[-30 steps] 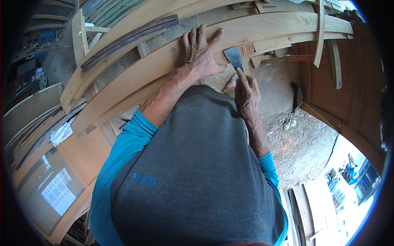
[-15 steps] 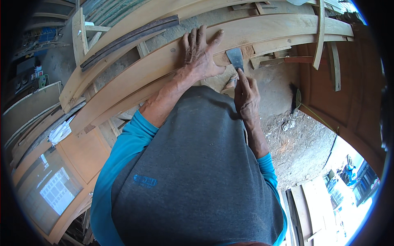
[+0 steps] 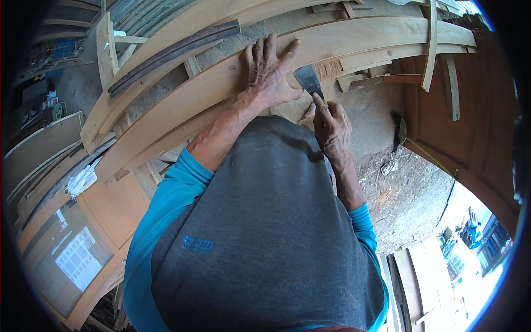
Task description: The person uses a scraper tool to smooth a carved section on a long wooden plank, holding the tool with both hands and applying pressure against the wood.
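A long wooden board (image 3: 182, 102) runs across in front of me, bent by the lens. My left hand (image 3: 271, 72) rests on it with fingers spread and thumb stretched toward the right. Just right of that thumb, a putty knife (image 3: 308, 79) with a wide dark blade lies against the near edge of the board. My right hand (image 3: 333, 127) grips its handle, the forefinger stretched along it toward the blade; the fist hides most of the handle. A rough brownish patch (image 3: 329, 68) shows on the wood right beside the blade.
A dark wooden strip (image 3: 176, 57) lies on another board farther off. At right, a narrow slat (image 3: 430, 50) crosses the long board near a brown wooden panel (image 3: 470, 110). A glazed door (image 3: 77, 254) leans at lower left, beside a white cloth (image 3: 83, 177).
The putty knife's blade has shifted left along the board's edge, closer to my left thumb, and tilted more. More of the rough patch shows. My left hand stays in place.
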`<state>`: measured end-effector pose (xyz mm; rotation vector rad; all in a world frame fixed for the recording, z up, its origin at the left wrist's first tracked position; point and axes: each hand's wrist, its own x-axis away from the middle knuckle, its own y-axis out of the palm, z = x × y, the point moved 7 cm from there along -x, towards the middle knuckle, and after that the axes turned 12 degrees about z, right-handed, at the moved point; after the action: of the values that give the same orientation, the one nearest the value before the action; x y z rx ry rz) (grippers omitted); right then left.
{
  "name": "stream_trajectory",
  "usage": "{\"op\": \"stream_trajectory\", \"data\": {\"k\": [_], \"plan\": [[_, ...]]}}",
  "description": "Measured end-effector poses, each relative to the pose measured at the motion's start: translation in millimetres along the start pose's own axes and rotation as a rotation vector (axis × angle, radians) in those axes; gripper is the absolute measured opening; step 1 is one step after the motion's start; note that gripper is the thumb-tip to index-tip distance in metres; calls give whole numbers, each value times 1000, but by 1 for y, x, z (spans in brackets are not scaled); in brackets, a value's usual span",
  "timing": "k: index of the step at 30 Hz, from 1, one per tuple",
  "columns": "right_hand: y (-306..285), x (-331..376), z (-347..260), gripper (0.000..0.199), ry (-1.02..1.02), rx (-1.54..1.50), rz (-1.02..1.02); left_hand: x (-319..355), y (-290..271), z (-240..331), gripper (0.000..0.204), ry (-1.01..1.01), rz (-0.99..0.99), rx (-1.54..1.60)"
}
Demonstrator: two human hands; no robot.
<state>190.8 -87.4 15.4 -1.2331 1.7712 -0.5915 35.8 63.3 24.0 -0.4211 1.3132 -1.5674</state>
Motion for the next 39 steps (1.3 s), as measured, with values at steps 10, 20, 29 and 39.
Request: {"op": "stream_trajectory", "data": {"k": [10,20,29,39], "plan": [[-11,-6,14,59,3,18,44,-2,-2,1,121,-5,-38,3],[-12,-7,36,62,17,46,58,0,-1,0,123,13,-18,1],[-13,-7,20,57,-35,-16,18,0,0,1,126,10,-22,7],[-32,-21,53,52,123,15,122,0,0,0,127,16,-28,-5]]}}
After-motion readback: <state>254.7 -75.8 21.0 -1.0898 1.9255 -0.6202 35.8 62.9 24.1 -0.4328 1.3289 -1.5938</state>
